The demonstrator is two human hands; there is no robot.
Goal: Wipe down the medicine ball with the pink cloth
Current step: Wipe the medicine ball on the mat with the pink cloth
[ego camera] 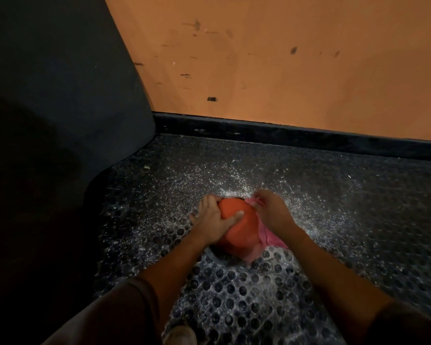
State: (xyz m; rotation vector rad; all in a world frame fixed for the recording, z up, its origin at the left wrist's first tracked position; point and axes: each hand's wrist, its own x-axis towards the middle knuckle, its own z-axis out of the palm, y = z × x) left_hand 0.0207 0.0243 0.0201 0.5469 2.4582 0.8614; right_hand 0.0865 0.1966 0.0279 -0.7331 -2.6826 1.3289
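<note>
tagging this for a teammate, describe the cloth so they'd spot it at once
Below the orange wall, on the studded black floor, sits an orange ball. The cloth drapes the ball's right side under the right hand, the only pink thing there.

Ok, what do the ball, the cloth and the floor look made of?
The medicine ball: orange, matte, likely rubber or vinyl; no shine. The pink cloth: thin soft fabric, draping in folds, slightly see-through at its lower edge. The floor: dark speckled matting, probably rubber, with round dimples or studs.
</note>
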